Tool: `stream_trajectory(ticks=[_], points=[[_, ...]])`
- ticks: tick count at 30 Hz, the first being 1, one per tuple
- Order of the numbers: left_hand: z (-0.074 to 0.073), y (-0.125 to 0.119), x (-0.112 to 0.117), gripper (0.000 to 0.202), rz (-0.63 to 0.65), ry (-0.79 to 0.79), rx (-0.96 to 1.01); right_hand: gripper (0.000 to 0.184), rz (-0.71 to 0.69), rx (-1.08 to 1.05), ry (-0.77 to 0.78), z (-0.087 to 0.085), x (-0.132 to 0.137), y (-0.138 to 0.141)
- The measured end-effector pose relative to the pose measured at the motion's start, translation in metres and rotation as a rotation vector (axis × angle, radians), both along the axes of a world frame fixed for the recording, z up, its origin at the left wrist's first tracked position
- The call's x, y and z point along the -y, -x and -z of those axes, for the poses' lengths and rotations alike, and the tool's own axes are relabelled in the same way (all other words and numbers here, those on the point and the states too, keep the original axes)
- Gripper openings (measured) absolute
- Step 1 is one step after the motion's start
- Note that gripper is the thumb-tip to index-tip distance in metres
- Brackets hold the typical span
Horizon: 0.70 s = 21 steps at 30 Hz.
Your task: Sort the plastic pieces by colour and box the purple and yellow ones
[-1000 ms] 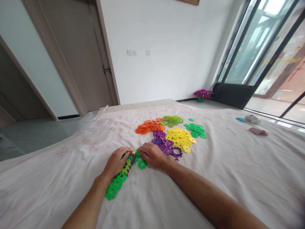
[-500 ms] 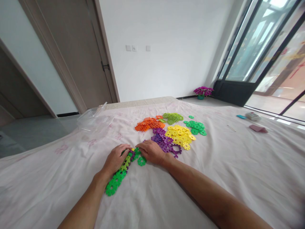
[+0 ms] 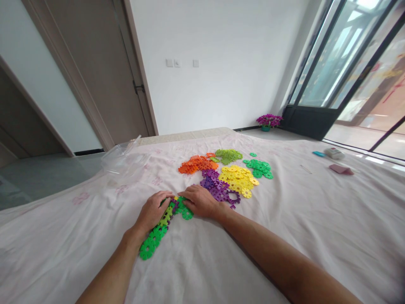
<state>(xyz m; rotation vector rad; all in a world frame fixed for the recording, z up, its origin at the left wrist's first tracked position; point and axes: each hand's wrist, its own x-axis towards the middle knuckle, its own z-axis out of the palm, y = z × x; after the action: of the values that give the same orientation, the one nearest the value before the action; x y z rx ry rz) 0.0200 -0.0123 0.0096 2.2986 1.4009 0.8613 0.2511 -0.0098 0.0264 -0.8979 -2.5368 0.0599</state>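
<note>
A chain of interlocking plastic discs (image 3: pixel 153 238), green at the near end, then lime, purple and a bit of yellow, lies on the pale sheet. My left hand (image 3: pixel 156 207) is closed over the far part of this chain, its fingers curled round the lime and purple pieces. Close beside it, my right hand (image 3: pixel 198 200) is closed on green notched discs (image 3: pixel 187 214) at the chain's far end; its fingertips partly hide them. Just beyond the right hand sits a heap of purple pieces (image 3: pixel 218 188).
Further back are piles of orange pieces (image 3: pixel 196 164), lime pieces (image 3: pixel 229 156), yellow discs (image 3: pixel 237 178) and green discs (image 3: pixel 259 167). A clear plastic bag (image 3: pixel 122 158) lies at the far left. At the right are a pink folded item (image 3: pixel 341 169) and a blue item (image 3: pixel 318 154).
The green discs under my right hand have shifted slightly closer together. Both hands stay nearly in place; the whole view has moved a little.
</note>
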Motion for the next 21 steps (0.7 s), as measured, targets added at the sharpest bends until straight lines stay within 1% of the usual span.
stream_trajectory(ticks=[3, 8, 12, 14, 16, 19, 20, 21], points=[[-0.0006, -0.0007, 0.0003, 0.033, 0.000, 0.003, -0.002, 0.022, -0.063, 0.008, -0.015, -0.0010, 0.0006, -0.0013], [-0.0004, -0.0012, 0.0003, 0.033, -0.002, 0.005, -0.002, 0.019, -0.143, -0.031, -0.045, 0.0010, -0.0003, -0.0017], [0.0003, -0.0006, -0.0004, 0.033, 0.004, 0.012, -0.005, 0.013, -0.257, -0.051, -0.054, 0.0022, -0.0024, -0.0013], [0.0004, -0.0003, -0.0005, 0.033, 0.006, 0.015, -0.004, 0.013, -0.283, -0.037, -0.057, 0.0013, -0.0020, -0.0009], [0.0002, -0.0001, -0.0001, 0.033, 0.010, 0.017, 0.001, 0.015, -0.252, -0.021, -0.052, -0.0010, -0.0003, -0.0005], [-0.0003, 0.0000, 0.0009, 0.032, 0.016, 0.019, 0.011, 0.015, -0.145, -0.036, -0.032, -0.0054, 0.0033, 0.0010], [-0.0003, -0.0001, 0.0012, 0.032, 0.016, 0.020, 0.016, 0.017, -0.114, -0.047, -0.029, -0.0064, 0.0045, 0.0019], [-0.0002, -0.0001, 0.0015, 0.032, 0.012, 0.020, 0.021, 0.022, -0.089, -0.053, -0.028, -0.0070, 0.0055, 0.0029]])
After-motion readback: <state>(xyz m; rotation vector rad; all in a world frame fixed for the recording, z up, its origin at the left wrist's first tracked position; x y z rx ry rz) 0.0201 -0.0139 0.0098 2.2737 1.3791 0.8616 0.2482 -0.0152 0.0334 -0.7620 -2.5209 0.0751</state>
